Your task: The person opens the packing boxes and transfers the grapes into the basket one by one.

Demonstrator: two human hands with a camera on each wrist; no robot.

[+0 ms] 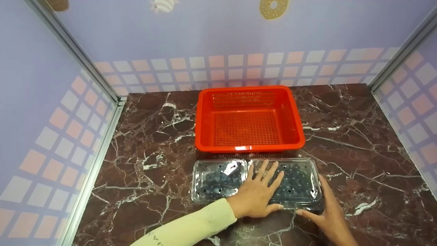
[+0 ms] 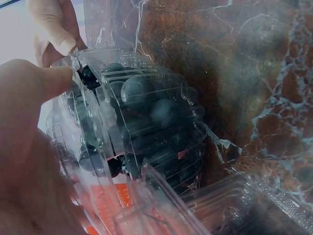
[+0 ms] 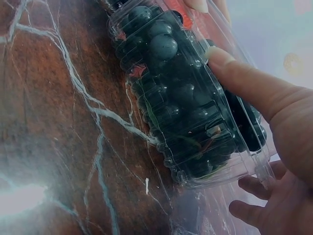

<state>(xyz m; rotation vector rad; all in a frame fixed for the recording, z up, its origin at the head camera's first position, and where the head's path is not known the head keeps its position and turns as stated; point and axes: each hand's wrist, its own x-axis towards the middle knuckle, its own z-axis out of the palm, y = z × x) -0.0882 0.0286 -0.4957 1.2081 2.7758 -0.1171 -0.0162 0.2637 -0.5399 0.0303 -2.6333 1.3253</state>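
Note:
Two clear plastic boxes of dark blue berries, which look like blueberries, stand side by side. On the lid of the right box [image 1: 298,182], my left hand [image 1: 257,194] rests with its fingers spread and nearly straight. The left box [image 1: 218,181] is beside that hand, its near right corner partly covered by it. My right hand [image 1: 329,212] grips the right box at its near right corner, thumb along the front rim and fingers at the right end. In the right wrist view the lid's edge runs under the thumb [image 3: 230,66], with berries packed below.
Just behind the boxes stands a red perforated plastic basket [image 1: 249,148], with nothing in it. The dark red marbled tabletop [image 1: 146,153] extends to both sides. Patterned panels [image 1: 218,41] enclose the back, left and right.

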